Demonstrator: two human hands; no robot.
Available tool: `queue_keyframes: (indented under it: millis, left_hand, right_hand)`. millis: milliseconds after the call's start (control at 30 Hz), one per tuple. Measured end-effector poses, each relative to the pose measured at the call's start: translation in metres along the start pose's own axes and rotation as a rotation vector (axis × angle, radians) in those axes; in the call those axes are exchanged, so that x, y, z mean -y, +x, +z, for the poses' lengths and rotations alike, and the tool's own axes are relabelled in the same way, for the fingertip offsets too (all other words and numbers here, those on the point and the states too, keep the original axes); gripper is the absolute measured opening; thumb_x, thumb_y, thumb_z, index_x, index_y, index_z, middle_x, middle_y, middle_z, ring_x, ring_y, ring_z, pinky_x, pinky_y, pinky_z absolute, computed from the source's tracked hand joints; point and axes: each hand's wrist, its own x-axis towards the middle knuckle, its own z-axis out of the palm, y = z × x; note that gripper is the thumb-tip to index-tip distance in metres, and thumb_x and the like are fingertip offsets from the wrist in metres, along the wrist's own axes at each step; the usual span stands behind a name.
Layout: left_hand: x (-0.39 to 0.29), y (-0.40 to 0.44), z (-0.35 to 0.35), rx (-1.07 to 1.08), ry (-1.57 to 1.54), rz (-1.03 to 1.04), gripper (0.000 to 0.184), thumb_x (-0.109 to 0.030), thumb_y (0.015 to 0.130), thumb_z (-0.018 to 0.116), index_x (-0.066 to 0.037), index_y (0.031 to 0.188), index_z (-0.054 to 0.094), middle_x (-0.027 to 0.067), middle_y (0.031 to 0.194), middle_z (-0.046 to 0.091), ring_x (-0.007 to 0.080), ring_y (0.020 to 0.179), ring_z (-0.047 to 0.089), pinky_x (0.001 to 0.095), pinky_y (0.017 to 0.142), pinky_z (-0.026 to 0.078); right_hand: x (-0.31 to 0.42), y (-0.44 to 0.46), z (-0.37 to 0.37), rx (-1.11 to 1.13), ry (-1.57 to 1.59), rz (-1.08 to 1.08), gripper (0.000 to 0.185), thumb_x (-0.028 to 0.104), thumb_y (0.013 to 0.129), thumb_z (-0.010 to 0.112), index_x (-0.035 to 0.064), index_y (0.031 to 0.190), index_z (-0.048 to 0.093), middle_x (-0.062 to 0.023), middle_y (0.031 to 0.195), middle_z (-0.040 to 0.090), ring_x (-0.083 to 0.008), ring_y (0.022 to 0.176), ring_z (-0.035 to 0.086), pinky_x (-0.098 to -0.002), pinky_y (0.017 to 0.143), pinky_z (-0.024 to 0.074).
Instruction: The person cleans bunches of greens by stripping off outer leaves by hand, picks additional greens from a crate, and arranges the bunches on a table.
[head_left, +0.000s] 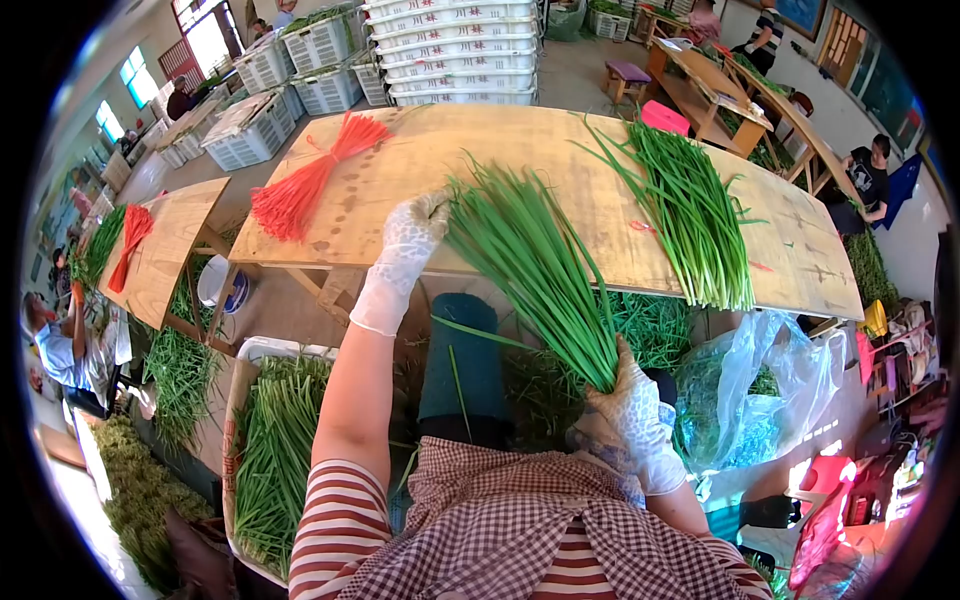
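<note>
My right hand [625, 405], in a patterned white glove, is closed around the stem end of a bunch of garlic chives [535, 265]. The bunch slants up and to the left over the near edge of the wooden table [480, 140], its leaves fanned out. At the leaf tips is my left hand [418, 222], gloved too, with curled fingers; whatever they pinch is hidden. A pile of garlic chives [690, 210] lies on the table to the right. Red ties [320, 175], bundled at the middle, lie at the left.
Below left stands a white crate [240, 400] full of green leaves. A clear plastic bag [770, 370] hangs at the lower right. Stacked white crates [455, 50] rise behind the table. Another person [65, 340] sits at the left, beside a second table [165, 245].
</note>
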Motion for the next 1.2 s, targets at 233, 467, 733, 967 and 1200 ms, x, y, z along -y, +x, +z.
queue_keyframes:
  millis: [233,467,733,967,1200]
  left_hand:
    - [0.004,-0.001,-0.013,0.025,0.101,0.229,0.02,-0.006,0.087,0.056,-0.008,0.103,0.069,0.0125,0.077,0.065,0.0216,0.071,0.063,0.029,0.07,0.05]
    - [-0.009,-0.017,-0.043,0.222,-0.039,0.448,0.013,-0.001,0.083,0.06,-0.004,0.095,0.066,0.0113,0.08,0.064,0.0211,0.07,0.06,0.0306,0.067,0.049]
    - [0.015,-0.034,-0.064,-0.406,0.484,0.379,0.011,-0.012,0.081,0.066,-0.006,0.089,0.063,0.0126,0.085,0.062,0.0313,0.081,0.062,0.039,0.07,0.05]
    - [-0.02,-0.067,-0.078,-0.616,0.522,0.288,0.05,-0.005,0.076,0.07,-0.011,0.124,0.058,0.0151,0.118,0.056,0.031,0.109,0.053,0.0393,0.093,0.045]
    - [-0.052,-0.112,-0.035,-0.425,0.285,0.357,0.06,0.001,0.074,0.071,-0.009,0.131,0.054,0.0119,0.13,0.053,0.027,0.121,0.049,0.0378,0.105,0.038]
  right_hand:
    - [-0.001,0.001,0.0,0.013,0.014,-0.005,0.094,0.02,0.072,0.075,0.0034,0.147,0.023,-0.0198,0.114,0.064,-0.032,0.092,0.067,-0.0353,0.08,0.0539]
    - [-0.003,0.002,-0.001,0.006,-0.02,-0.02,0.092,0.021,0.071,0.075,0.0035,0.147,0.025,-0.0211,0.108,0.065,-0.0335,0.088,0.067,-0.0375,0.076,0.0543]
    - [-0.015,-0.001,-0.008,-0.007,-0.097,-0.052,0.091,0.024,0.07,0.077,0.0061,0.145,0.029,-0.0232,0.104,0.065,-0.0369,0.084,0.067,-0.0397,0.074,0.0542]
    - [-0.032,-0.008,-0.025,-0.044,-0.213,-0.001,0.085,0.023,0.069,0.077,0.0057,0.141,0.035,-0.0214,0.104,0.066,-0.035,0.085,0.067,-0.0401,0.074,0.054]
    - [-0.014,-0.04,-0.06,0.41,-0.202,-0.186,0.062,0.023,0.07,0.073,0.0045,0.126,0.052,-0.0213,0.099,0.066,-0.0365,0.088,0.065,-0.0441,0.077,0.0522]
